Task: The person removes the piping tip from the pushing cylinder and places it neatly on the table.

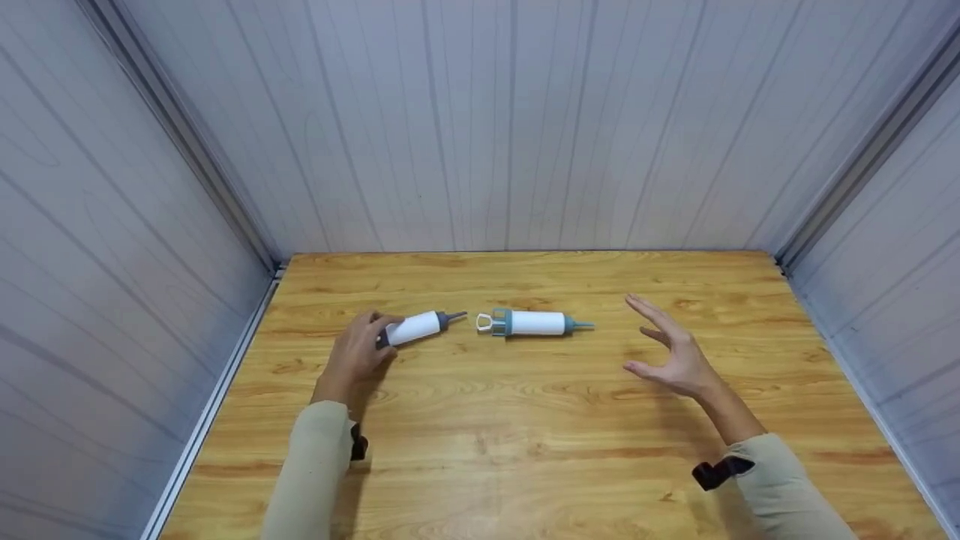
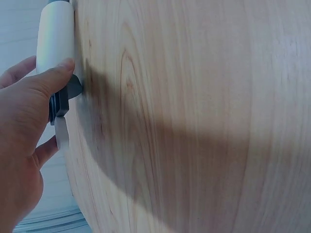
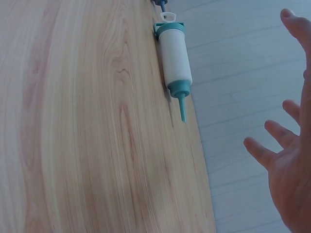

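Note:
In the head view my left hand [image 1: 361,346] grips the rear end of a white plunger syringe [image 1: 415,328] with dark blue-grey end parts, its thin nozzle pointing right. The left wrist view shows the thumb along the white barrel [image 2: 56,36] and fingers behind it; part of the rear end is hidden. A second syringe [image 1: 538,323], white with teal ends and a white looped handle, lies on the table with its nozzle to the right. My right hand [image 1: 677,360] is held apart from it on the right, fingers spread, with nothing in them.
The wood-grain table [image 1: 525,435] ends at a pale panel wall [image 1: 480,135] at the back. More pale panels stand at the left [image 1: 97,247] and right [image 1: 892,300]. Dark wrist bands with mounts [image 1: 721,472] sit over the sleeves.

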The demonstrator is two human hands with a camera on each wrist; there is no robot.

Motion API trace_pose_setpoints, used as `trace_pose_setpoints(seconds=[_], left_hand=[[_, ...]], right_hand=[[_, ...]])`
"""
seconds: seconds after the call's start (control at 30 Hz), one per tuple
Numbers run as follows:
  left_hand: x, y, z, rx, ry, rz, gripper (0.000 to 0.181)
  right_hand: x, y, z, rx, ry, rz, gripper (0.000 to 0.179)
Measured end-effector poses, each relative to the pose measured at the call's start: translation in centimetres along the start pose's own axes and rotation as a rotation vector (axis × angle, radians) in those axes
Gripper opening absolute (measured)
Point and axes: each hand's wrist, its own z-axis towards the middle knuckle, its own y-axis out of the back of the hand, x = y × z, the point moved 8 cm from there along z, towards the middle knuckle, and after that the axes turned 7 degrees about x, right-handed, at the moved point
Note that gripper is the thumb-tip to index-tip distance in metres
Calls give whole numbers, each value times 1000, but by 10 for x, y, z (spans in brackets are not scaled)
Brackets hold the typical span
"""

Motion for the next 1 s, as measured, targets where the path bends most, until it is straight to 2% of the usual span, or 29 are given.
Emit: trace_pose_setpoints(seconds=[0.13, 0.27, 0.73, 0.83, 0.87, 1.0], left_hand=[[1, 1, -1, -19, -5, 7, 51], [1, 2, -2, -28, -5, -1, 49], [4, 11, -4, -3, 23, -16, 51], [4, 16, -6, -20, -2, -21, 52], [14, 11, -1, -42, -41, -34, 51], [7, 19, -5, -79, -105, -3, 47]], right_hand=[[-4, 0, 0, -11, -45, 117, 89], [-7, 0, -1, -24, -61, 189, 84], [-10, -2, 0, -14, -3, 269, 78], [-13, -3, 1, 3, 0, 311, 75], [-13, -3, 1, 11, -1, 332, 74], [-18, -5, 2, 44, -31, 405, 72]])
